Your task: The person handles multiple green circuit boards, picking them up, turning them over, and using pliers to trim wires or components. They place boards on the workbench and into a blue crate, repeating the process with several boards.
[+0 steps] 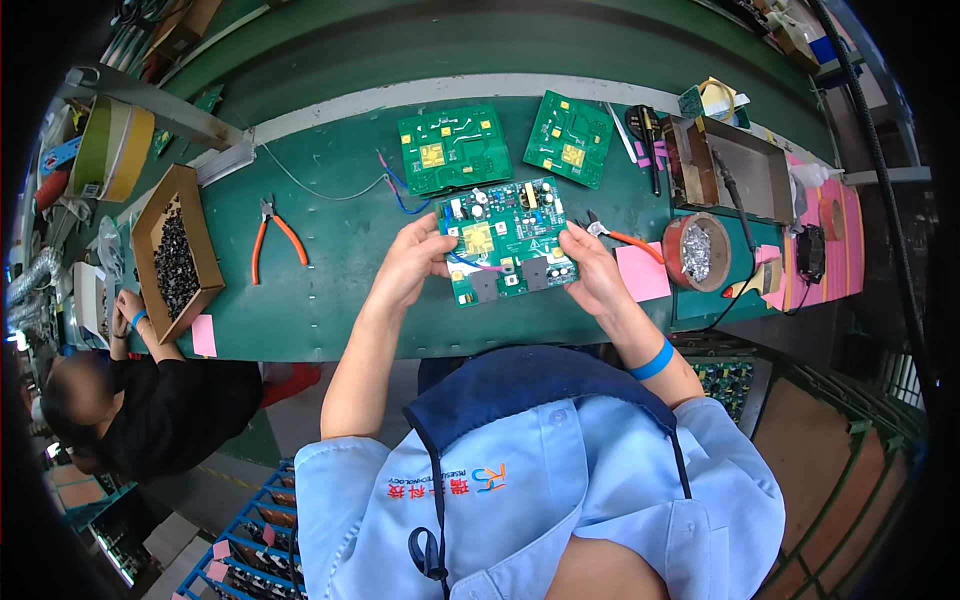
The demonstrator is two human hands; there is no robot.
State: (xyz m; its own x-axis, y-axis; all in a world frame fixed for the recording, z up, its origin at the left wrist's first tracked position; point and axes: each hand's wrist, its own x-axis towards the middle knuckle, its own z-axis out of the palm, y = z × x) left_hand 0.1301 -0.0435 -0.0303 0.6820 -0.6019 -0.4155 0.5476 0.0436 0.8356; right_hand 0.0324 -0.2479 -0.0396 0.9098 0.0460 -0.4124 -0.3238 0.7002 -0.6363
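Observation:
Between my two hands I hold a green circuit board (515, 243), component side up, above the workbench. My left hand (412, 262) grips its left edge, and my right hand (594, 266) pinches its right edge. Blue and purple wires run along the board's left part; dark blocks sit along its near edge. Beyond it lie two more green circuit boards, one on the left (455, 148) and one on the right (569, 139). Orange-handled cutters (630, 240) rest just past my right hand, partly behind it. A pink paper (642, 272) lies beside that hand.
Orange-handled pliers (277, 240) and a cardboard box of small black parts (178, 262) are at left. Right of me are a round container of silvery bits (694, 250), a metal tray (738, 170) and a black cable (850, 90). Another person (150, 400) sits at left.

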